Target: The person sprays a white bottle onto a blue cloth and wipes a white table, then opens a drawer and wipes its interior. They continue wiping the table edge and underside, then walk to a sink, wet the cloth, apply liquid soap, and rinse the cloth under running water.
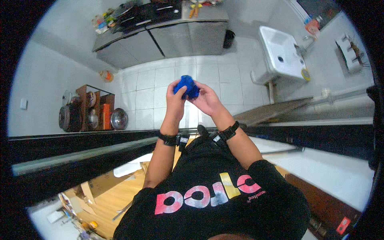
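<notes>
A crumpled blue cloth (186,87) is held up between my two hands, above the pale tiled floor. My left hand (177,95) grips it from the left side, with the thumb lying across its front. My right hand (206,97) supports it from the right, palm turned partly up and fingers behind it, so those fingertips are hidden. Each wrist wears a black strap with a small device.
A grey cabinet (177,42) with a dark stove stands ahead. To the right is a white sink (279,54). A wooden rack (99,108) with pots and a steel bowl (119,118) stands at the left. A dark door frame (120,144) crosses near my waist.
</notes>
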Motion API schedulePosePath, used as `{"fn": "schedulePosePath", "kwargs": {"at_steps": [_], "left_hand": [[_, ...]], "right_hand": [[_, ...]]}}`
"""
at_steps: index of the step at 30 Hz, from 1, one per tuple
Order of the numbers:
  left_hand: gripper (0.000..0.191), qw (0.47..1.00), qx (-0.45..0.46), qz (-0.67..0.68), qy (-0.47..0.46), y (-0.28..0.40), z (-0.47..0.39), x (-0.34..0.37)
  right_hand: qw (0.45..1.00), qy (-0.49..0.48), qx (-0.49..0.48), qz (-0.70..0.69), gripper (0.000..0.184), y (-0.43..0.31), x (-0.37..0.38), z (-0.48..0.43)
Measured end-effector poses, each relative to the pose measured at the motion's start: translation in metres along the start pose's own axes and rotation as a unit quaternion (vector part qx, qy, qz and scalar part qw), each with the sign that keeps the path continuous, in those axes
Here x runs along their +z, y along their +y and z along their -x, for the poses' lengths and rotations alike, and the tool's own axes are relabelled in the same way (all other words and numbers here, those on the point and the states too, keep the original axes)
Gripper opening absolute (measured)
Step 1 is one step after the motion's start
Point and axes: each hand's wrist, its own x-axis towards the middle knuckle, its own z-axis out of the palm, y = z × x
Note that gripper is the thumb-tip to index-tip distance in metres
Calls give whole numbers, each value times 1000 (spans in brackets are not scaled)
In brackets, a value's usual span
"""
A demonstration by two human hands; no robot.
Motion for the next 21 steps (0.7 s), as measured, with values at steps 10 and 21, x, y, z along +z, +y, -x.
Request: {"fn": "schedulePosePath", "kwargs": {"at_steps": [10, 21], "left_hand": [[40, 999, 28, -34, 9, 24, -86, -4], [36, 984, 47, -36, 171, 56, -164, -76]], "right_hand": [[998, -33, -1, -46, 39, -28, 0, -98], [985, -70, 154, -15, 40, -2, 15, -235]]}}
